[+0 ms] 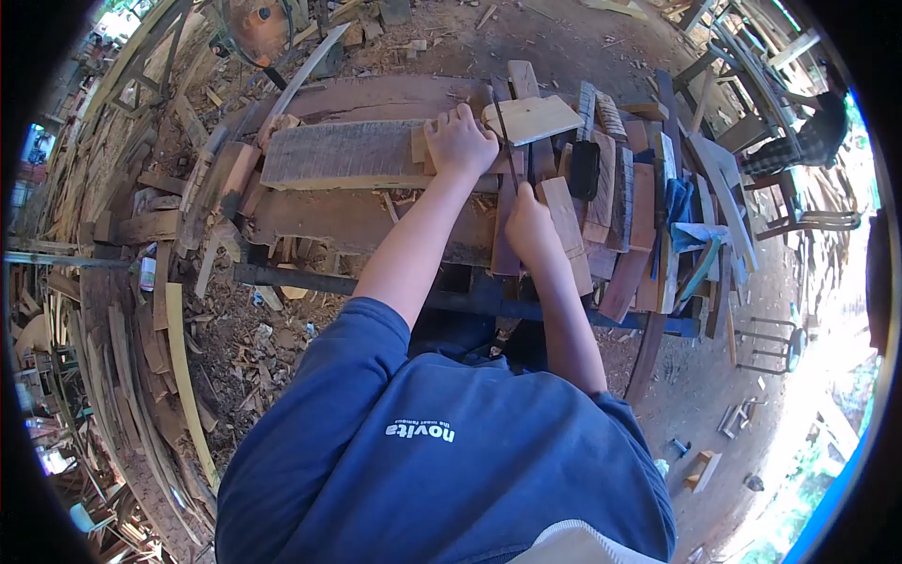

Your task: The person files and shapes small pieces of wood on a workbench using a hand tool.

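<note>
My left hand (pixel 460 141) is closed over a narrow wooden strip (pixel 503 162), its fingers curled and pressing down. Beneath it lies a thick grey-brown plank (pixel 343 153) on the bench. My right hand (pixel 531 226) is wrapped around what looks like a hand saw (pixel 509 141), its long dark blade seen nearly edge-on and pointing away from me. The blade crosses the right end of the strip; its teeth are too small to make out, and my fingers hide the handle. Just beyond lies a pale board (pixel 536 120).
Many wood offcuts (pixel 644 216) crowd the bench's right side, with a black block-like object (pixel 584 171) among them. Wood shavings (pixel 254 367) litter the ground. Long planks (pixel 132 395) are heaped at left. Another person (pixel 799 132) is at the far right, near a metal-framed chair (pixel 813 221).
</note>
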Available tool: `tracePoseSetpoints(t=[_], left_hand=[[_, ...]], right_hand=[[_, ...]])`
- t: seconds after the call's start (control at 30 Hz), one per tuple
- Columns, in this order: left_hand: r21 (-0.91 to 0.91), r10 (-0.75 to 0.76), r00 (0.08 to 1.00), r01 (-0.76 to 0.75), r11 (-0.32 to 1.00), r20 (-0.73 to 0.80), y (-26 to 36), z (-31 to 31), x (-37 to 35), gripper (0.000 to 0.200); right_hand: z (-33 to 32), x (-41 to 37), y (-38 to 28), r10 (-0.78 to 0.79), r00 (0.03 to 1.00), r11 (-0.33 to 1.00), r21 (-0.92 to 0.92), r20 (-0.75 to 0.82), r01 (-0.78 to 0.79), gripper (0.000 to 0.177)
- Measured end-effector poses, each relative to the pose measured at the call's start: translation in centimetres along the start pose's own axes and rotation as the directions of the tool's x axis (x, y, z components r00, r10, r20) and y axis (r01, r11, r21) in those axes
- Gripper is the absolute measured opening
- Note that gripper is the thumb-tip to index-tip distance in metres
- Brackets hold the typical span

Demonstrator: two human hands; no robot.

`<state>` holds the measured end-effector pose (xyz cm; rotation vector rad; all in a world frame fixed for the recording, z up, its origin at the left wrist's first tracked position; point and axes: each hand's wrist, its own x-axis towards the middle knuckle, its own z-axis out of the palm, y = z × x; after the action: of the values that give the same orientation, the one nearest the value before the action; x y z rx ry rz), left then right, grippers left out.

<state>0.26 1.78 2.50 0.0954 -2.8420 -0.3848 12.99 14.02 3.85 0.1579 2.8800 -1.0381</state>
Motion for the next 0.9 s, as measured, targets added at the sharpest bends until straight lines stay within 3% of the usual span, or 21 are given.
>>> tracePoseSetpoints(t=[0.07, 0.2, 0.27, 0.43, 0.53, 0.6, 0.73, 0.9], left_hand=[[-0.003, -0.02, 0.999, 0.02, 1.0, 0.025, 0.1, 0.0, -0.3, 0.049], [-0.016, -0.024, 1.0, 0.024, 1.0, 0.0, 0.0, 0.4, -0.1, 0.048], [-0.023, -0.027, 1.0, 0.026, 0.999, -0.009, -0.1, 0.6, -0.1, 0.046], [-0.044, 0.004, 0.999, -0.006, 0.999, -0.032, -0.2, 0.8, -0.1, 0.044], [-0.031, 0.021, 1.0, -0.021, 0.999, -0.003, 0.0, 0.3, -0.2, 0.044], [-0.035, 0.023, 0.999, -0.022, 0.999, 0.028, 0.0, -0.1, -0.3, 0.047], [-0.026, 0.004, 1.0, -0.004, 1.0, 0.014, -0.2, 0.3, 0.0, 0.051], [-0.023, -0.019, 0.999, 0.018, 1.0, -0.027, -0.2, 0.7, 0.0, 0.049]], right_hand=[[0.1, 1.8, -0.3, 0.064, 0.996, 0.997, 0.028, 0.066, -0.066, 0.02], [0.3, 1.2, 0.4, 0.047, 0.998, 0.999, 0.022, 0.045, -0.048, 0.02], [0.4, -1.4, 1.2, -0.033, 0.999, 0.997, 0.068, -0.012, 0.033, 0.014], [1.1, -9.8, 3.0, 0.016, 1.0, 0.997, 0.075, 0.003, -0.016, 0.017], [1.0, -8.2, 2.6, 0.049, 0.996, 0.991, 0.123, 0.072, -0.057, 0.017], [1.2, -4.6, 1.4, -0.028, 1.0, 0.994, 0.101, -0.009, 0.028, 0.018], [0.9, 2.5, -0.5, -0.028, 0.998, 0.998, 0.054, -0.056, 0.031, 0.018], [0.8, -0.2, 1.6, -0.082, 0.991, 0.987, 0.131, -0.108, 0.096, 0.016]])
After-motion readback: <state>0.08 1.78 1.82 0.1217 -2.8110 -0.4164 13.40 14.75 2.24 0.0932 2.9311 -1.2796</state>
